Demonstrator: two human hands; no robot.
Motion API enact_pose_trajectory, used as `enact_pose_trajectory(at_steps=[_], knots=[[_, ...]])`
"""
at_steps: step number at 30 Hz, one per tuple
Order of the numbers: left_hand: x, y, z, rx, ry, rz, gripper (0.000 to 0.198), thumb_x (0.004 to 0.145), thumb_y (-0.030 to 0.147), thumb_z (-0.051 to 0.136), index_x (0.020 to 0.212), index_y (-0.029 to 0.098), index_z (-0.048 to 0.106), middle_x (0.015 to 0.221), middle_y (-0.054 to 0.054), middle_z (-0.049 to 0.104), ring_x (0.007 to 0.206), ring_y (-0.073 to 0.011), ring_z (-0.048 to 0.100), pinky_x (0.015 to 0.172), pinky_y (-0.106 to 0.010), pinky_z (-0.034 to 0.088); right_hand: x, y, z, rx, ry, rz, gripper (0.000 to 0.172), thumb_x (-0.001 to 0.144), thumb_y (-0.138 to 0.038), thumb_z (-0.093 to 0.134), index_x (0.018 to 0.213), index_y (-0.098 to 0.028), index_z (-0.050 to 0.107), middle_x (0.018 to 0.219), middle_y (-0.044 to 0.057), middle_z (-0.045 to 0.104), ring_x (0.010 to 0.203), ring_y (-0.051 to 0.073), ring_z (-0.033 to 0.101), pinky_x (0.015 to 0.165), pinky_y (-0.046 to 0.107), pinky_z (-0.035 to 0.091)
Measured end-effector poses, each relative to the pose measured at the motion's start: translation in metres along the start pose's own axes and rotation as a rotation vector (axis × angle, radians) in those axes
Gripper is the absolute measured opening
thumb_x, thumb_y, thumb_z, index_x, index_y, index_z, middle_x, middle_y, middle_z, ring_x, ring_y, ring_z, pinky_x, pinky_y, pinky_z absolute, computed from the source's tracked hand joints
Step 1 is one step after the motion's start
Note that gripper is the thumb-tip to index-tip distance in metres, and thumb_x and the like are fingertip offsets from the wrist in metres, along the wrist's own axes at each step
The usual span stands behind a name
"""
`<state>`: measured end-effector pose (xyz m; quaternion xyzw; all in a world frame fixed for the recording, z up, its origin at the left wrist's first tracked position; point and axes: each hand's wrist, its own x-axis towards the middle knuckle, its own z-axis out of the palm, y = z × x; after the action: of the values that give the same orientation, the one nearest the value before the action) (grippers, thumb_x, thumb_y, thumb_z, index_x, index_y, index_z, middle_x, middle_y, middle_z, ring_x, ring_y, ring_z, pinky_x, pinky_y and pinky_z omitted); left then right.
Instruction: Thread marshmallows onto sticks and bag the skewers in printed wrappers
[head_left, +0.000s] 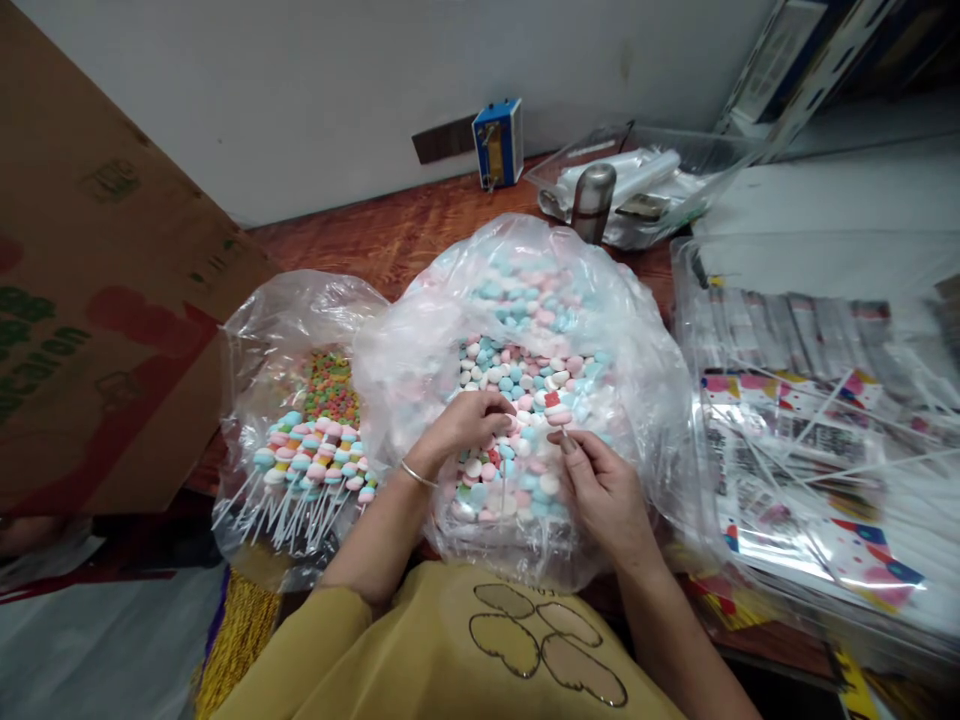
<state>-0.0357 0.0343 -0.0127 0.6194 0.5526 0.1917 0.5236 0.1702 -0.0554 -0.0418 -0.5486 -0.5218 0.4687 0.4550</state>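
My right hand (604, 490) pinches the white stick of a marshmallow lollipop (558, 412), held upright, with pink and white pieces and a small red piece on top. Just to its left, my left hand (469, 425) reaches over loose pastel marshmallows (517, 370), its fingers curled together at them. Whatever those fingers hold is hidden. The pink, blue and white marshmallows lie in a large clear plastic bag (405, 345), open toward me. Finished-looking marshmallow lollipops (315, 460) lie on the left, their white sticks pointing toward me.
Small colourful ring-shaped candies (330, 390) lie in another clear bag (255, 330). A cardboard box (112, 260) stands at left. Behind are a blue device (497, 145), a metal flask (594, 200) and a clear tray (712, 160). A plastic bin (697, 480) with printed packaging and sticks is at right.
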Motion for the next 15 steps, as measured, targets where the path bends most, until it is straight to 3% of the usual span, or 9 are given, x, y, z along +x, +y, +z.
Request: enact_pose_trajectory(at_steps=[4, 6, 11, 13, 15], knots=[[0.004, -0.002, -0.001, -0.016, 0.202, 0.091, 0.016, 0.08, 0.023, 0.063, 0.094, 0.018, 0.071, 0.065, 0.004, 0.059, 0.048, -0.0082, 0.052, 0.048, -0.02, 0.037, -0.001, 0.0, 0.0, -0.01, 0.01, -0.004, 0.041, 0.1, -0.052, 0.052, 0.108, -0.018, 0.073, 0.072, 0.001, 0.066, 0.06, 0.015, 0.055, 0.051, 0.025, 0.04], [0.004, -0.005, -0.007, -0.043, 0.206, 0.091, 0.014, 0.081, 0.022, 0.062, 0.093, 0.018, 0.069, 0.063, 0.004, 0.059, 0.047, -0.0085, 0.053, 0.047, -0.02, 0.038, -0.001, 0.0, 0.0, -0.015, 0.016, -0.011, 0.04, 0.1, -0.052, 0.052, 0.106, -0.018, 0.073, 0.071, 0.001, 0.066, 0.06, 0.016, 0.056, 0.052, 0.025, 0.041], [-0.003, -0.013, -0.021, -0.133, 0.078, -0.035, 0.015, 0.082, 0.023, 0.065, 0.095, 0.017, 0.066, 0.058, 0.003, 0.061, 0.041, -0.0119, 0.056, 0.042, -0.021, 0.038, 0.001, -0.003, 0.001, -0.033, 0.024, -0.037, 0.038, 0.1, -0.051, 0.051, 0.104, -0.02, 0.073, 0.071, 0.002, 0.068, 0.063, 0.018, 0.061, 0.053, 0.026, 0.044], [-0.005, -0.014, -0.023, -0.155, 0.116, -0.059, 0.017, 0.081, 0.022, 0.066, 0.097, 0.016, 0.067, 0.057, 0.003, 0.062, 0.042, -0.0113, 0.055, 0.044, -0.021, 0.039, 0.001, -0.003, 0.001, -0.036, 0.024, -0.041, 0.038, 0.1, -0.051, 0.051, 0.104, -0.02, 0.073, 0.071, 0.002, 0.069, 0.065, 0.019, 0.062, 0.054, 0.026, 0.045], [-0.004, -0.014, -0.024, -0.189, 0.226, -0.037, 0.014, 0.08, 0.021, 0.068, 0.093, 0.016, 0.069, 0.062, 0.002, 0.064, 0.049, -0.0106, 0.058, 0.048, -0.021, 0.043, 0.001, -0.002, 0.001, -0.037, 0.024, -0.036, 0.038, 0.1, -0.05, 0.051, 0.104, -0.02, 0.074, 0.071, 0.003, 0.069, 0.065, 0.019, 0.063, 0.054, 0.026, 0.046]])
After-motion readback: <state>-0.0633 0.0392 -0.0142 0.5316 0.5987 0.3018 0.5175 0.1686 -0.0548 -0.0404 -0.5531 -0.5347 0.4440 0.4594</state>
